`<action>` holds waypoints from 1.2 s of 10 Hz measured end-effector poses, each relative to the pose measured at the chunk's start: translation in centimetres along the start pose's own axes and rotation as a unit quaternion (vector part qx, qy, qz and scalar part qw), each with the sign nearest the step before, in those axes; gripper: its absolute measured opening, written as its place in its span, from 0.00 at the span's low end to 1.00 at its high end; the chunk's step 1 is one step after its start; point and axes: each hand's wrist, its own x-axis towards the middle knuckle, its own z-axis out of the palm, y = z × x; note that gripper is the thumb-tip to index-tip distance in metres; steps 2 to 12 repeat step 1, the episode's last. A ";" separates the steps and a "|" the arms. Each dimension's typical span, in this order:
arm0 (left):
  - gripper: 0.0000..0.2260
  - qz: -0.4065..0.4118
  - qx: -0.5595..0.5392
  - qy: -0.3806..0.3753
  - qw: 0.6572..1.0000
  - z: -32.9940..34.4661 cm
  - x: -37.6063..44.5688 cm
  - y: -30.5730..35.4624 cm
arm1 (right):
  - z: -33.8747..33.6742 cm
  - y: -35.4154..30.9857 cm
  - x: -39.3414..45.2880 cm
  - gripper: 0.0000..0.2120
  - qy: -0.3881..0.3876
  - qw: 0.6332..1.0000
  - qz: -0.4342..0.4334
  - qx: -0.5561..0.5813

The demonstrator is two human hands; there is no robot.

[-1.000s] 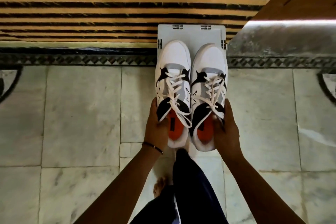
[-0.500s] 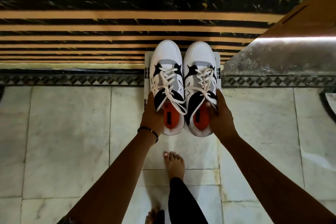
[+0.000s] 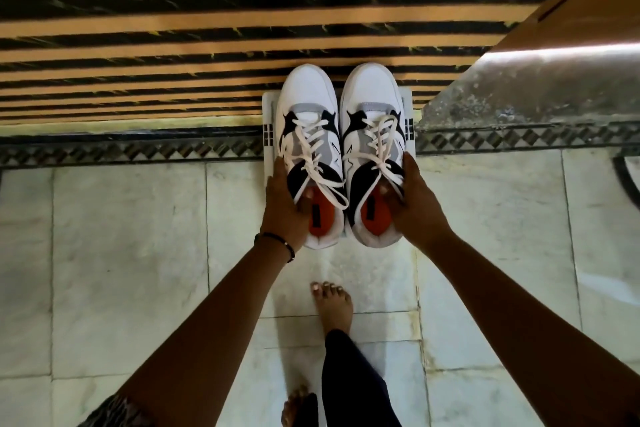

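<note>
Broadly: marble floor (image 3: 121,253) meets striped steps (image 3: 138,55), and a white vented box (image 3: 267,107) sits on that border.

Left sneaker (image 3: 308,107) and right sneaker (image 3: 372,97) are side by side and touching over the box. Toes point to the steps, heels overhang the near edge. Cannot tell whether the soles rest on it.

Step in hand, as judged: seating the pair on the box. To do it well, keep both shoes level and pressed together. Ease the toes forward until the heels sit inside the near rim, lower evenly, then let go.

Left hand (image 3: 284,204) clamps the left sneaker's outer collar. Its thumb (image 3: 306,198) is hooked inside above the orange insole (image 3: 320,218), and the other fingers are hidden beneath. Right hand (image 3: 415,204) mirrors this on the right sneaker, thumb tucked inside and fingers curled round the outer side.
</note>
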 end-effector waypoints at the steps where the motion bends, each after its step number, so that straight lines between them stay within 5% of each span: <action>1: 0.32 0.026 0.023 0.047 0.998 -0.1 -1.5 0.4 | -0.8 -0.4 -1.6 0.28 0.043 0.998 -0.029 -0.046; 12: 0.32 0.026 0.023 0.047 0.998 -0.1 -1.5 0.4 | -0.8 -0.4 -1.6 0.28 0.043 0.998 -0.029 -0.046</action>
